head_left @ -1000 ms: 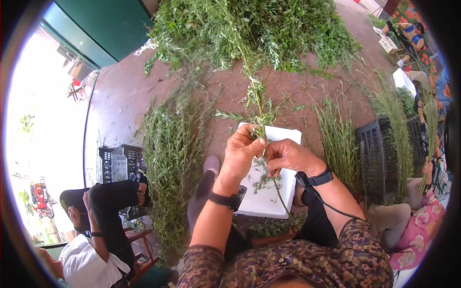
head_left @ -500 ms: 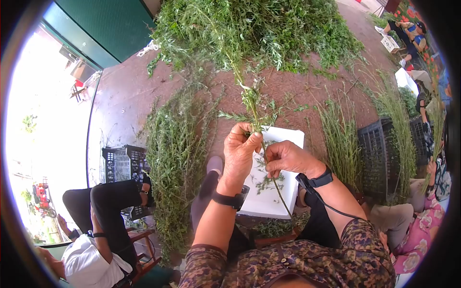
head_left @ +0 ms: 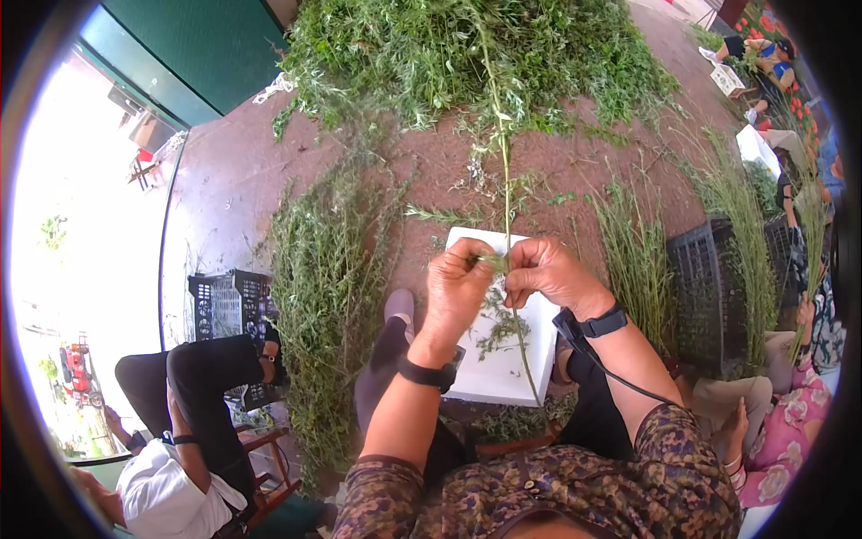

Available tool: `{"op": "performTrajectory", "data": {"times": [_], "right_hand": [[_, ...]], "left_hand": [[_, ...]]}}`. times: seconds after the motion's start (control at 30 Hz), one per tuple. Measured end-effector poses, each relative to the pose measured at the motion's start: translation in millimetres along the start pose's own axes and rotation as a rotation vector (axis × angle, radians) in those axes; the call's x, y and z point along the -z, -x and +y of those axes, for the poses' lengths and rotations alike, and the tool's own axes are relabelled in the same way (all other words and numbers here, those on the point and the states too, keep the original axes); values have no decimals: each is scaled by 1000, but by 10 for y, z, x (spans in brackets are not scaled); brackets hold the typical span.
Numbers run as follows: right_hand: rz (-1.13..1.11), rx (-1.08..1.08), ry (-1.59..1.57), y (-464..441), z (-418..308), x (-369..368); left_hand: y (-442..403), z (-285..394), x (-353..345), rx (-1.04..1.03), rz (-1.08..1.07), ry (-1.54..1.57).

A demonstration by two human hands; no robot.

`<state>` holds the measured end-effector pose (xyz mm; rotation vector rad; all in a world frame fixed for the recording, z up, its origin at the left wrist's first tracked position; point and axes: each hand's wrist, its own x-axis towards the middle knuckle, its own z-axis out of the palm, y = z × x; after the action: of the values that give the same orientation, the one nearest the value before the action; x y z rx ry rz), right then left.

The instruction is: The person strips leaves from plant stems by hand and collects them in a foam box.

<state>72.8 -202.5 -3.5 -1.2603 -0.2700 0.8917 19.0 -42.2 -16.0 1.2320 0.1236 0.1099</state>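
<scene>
A long green plant stem (head_left: 507, 184) runs from the far leaf heap down over a white tray (head_left: 540, 350). My right hand (head_left: 557, 277) pinches this stem between thumb and fingers. Close beside it, my left hand (head_left: 458, 283) is closed on a small tuft of leaves (head_left: 491, 261), right by the stem. Whether the tuft is still joined to the stem, I cannot tell. Below both hands, loose leaves (head_left: 496, 332) lie scattered in the tray, and the stem's bare lower end crosses it.
A large heap of leafy stalks (head_left: 467, 63) fills the far floor. More cut stalks (head_left: 319, 296) lie to the left, and thin stripped stems (head_left: 633, 260) lean at right by a black crate (head_left: 699, 296). People sit on both sides, including one in a white shirt (head_left: 171, 485).
My right hand has moved up the stem, level with my left hand. The stem's upper part has swung right, and fewer leaves show on it just beyond my hands.
</scene>
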Motion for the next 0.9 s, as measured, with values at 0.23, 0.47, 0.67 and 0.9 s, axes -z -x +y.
{"op": "performTrajectory", "data": {"times": [0.23, 0.47, 0.67, 0.9], "right_hand": [[136, 11, 134, 31, -32, 91], [235, 197, -76, 54, -124, 463], [205, 295, -115, 84, -129, 555], [198, 451, -165, 56, -109, 517]], "left_hand": [[-63, -17, 175, 32, 20, -267], [-57, 1, 180, 113, -85, -704], [-3, 55, 147, 247, -409, -790], [1, -5, 204, 132, -384, -844]]}}
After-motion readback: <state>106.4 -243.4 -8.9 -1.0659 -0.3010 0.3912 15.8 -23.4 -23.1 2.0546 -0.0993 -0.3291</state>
